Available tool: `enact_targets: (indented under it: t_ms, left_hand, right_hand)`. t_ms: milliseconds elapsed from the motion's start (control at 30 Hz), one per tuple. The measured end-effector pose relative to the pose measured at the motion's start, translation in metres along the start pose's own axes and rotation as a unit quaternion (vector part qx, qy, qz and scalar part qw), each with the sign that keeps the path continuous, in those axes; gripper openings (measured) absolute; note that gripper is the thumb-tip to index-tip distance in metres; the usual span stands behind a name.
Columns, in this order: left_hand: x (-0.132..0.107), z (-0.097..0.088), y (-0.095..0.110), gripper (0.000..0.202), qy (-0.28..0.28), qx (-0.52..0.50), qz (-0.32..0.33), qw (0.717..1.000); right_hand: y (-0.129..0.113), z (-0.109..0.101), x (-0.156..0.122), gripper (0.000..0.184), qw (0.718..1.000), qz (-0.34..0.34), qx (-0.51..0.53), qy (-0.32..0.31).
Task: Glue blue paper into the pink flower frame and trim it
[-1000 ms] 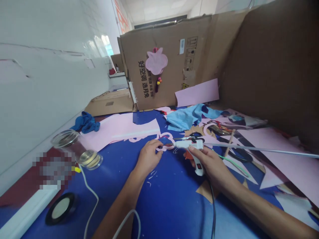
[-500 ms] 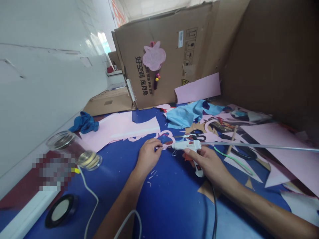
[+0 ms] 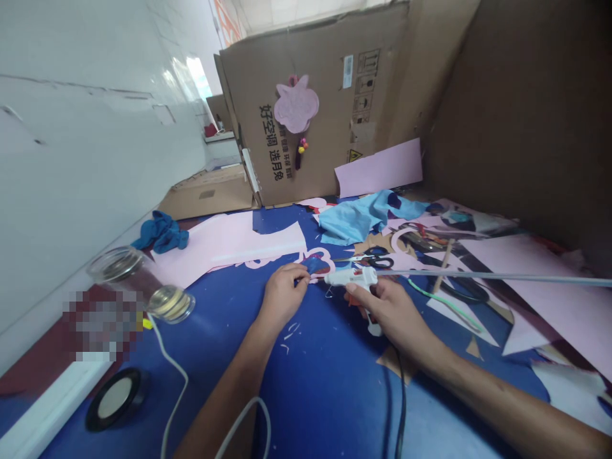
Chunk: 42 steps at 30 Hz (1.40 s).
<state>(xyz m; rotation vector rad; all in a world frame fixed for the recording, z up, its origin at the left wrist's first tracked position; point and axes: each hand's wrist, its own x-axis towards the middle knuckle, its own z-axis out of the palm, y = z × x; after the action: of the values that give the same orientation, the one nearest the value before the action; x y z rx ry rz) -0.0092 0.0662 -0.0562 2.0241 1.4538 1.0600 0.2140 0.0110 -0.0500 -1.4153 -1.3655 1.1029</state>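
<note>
In the head view my right hand (image 3: 389, 306) is wrapped round a white glue gun (image 3: 351, 277), its nozzle pointing left. A long translucent glue stick (image 3: 502, 276) sticks out of the gun's back to the right. My left hand (image 3: 285, 290) pinches the near edge of a pink flower-shaped paper outline (image 3: 326, 257) with blue showing inside it. The nozzle is right by the left fingertips; whether it touches the paper is hidden. Black-handled scissors (image 3: 377, 257) lie just behind the gun.
Light blue cloth (image 3: 351, 220) and pink paper scraps (image 3: 234, 242) cover the far table. A glass jar (image 3: 138, 280) and a roll of black tape (image 3: 115, 398) stand on the left. Cardboard (image 3: 325, 115) walls the back; a black cord (image 3: 401, 408) trails from the gun.
The glue gun and my right hand have shifted slightly left, bringing the nozzle closer to my left fingertips. My left hand keeps its pinch on the pink outline.
</note>
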Motion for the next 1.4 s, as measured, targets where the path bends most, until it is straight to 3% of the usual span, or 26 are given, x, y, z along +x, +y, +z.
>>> enact_targets:
  t_ms: [500,967,1233,1400]
  left_hand:
    - [-0.001,-0.001,-0.004,0.026,-0.007,-0.015,0.006,1.0]
    - [-0.001,0.005,-0.012,0.025,-0.002,0.02,0.028,0.999]
    - [-0.001,0.005,-0.013,0.023,-0.009,0.046,0.034,0.998]
    - [-0.001,0.004,-0.012,0.026,-0.012,0.057,0.04,0.998]
  right_hand:
    - [-0.01,0.015,-0.003,0.045,1.0,-0.021,-0.02,0.004]
    - [-0.019,-0.015,-0.016,0.053,0.997,-0.008,-0.056,0.054]
    - [-0.018,0.009,-0.005,0.049,0.997,-0.025,-0.066,0.004]
    - [-0.017,0.018,-0.003,0.045,0.997,-0.029,-0.066,0.004]
